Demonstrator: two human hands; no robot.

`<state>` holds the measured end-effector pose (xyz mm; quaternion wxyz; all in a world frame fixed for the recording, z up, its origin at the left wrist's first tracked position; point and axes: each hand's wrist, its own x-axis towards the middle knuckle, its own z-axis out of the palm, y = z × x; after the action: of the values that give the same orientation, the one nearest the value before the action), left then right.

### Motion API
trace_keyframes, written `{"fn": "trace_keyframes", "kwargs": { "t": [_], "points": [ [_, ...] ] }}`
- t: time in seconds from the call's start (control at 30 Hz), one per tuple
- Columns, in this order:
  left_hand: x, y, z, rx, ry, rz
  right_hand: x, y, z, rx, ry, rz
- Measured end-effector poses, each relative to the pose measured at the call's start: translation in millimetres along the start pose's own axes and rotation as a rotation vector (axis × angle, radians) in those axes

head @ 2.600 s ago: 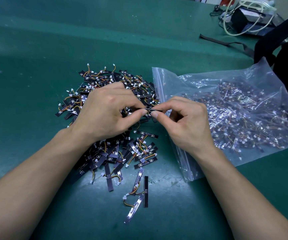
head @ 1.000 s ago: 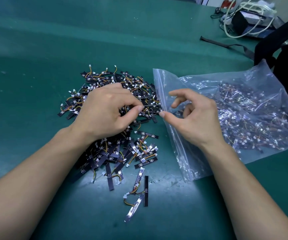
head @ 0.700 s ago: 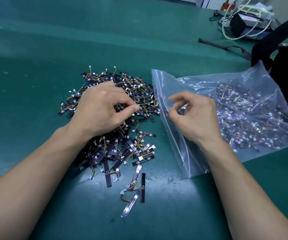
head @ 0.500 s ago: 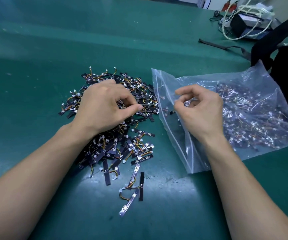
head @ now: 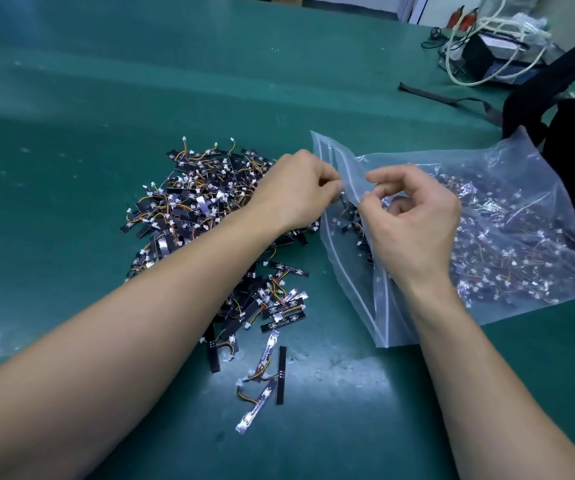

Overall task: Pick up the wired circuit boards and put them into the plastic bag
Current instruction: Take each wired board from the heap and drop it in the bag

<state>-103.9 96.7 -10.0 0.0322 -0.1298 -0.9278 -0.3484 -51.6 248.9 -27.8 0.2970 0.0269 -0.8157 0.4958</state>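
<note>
Left hand [head: 296,195] has left the boards [head: 192,202] for the bag [head: 507,154] mouth, its grip pinching the rim, while the right hand [head: 414,230] there hangs loosely curled, seemingly empty, its board delivered.

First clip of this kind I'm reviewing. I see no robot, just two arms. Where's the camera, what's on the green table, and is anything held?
There is no machine: a person works with bare hands, and the one camera sits on their head, looking down. On the green table lies a pile of wired circuit boards, dark strips with orange wires and white plugs. Right of it lies a clear plastic bag holding many more. The left hand and the right hand meet at the bag's open mouth, fingers curled; whether they pinch plastic or a board is too small to tell.
</note>
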Motion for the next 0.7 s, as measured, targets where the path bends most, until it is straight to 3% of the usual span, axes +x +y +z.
{"fn": "trace_keyframes", "kwargs": {
  "t": [0.2,0.47,0.6,0.7],
  "points": [
    [-21.0,-28.3,-29.8,0.017,0.144,0.010,-2.4,3.2,4.1,-0.084,-0.112,-0.014],
    [-58.5,-65.1,-49.4,0.081,0.254,0.051,-10.3,9.4,13.9,-0.331,-0.454,-0.012],
    [-62.2,-70.8,-49.2,0.167,0.249,0.140,-11.3,4.5,13.1,-0.245,-0.379,-0.189],
    [-62.0,-71.0,-47.9,0.219,0.226,0.215,-15.5,-0.5,15.3,-0.226,-0.501,-0.279]
  ]
}}
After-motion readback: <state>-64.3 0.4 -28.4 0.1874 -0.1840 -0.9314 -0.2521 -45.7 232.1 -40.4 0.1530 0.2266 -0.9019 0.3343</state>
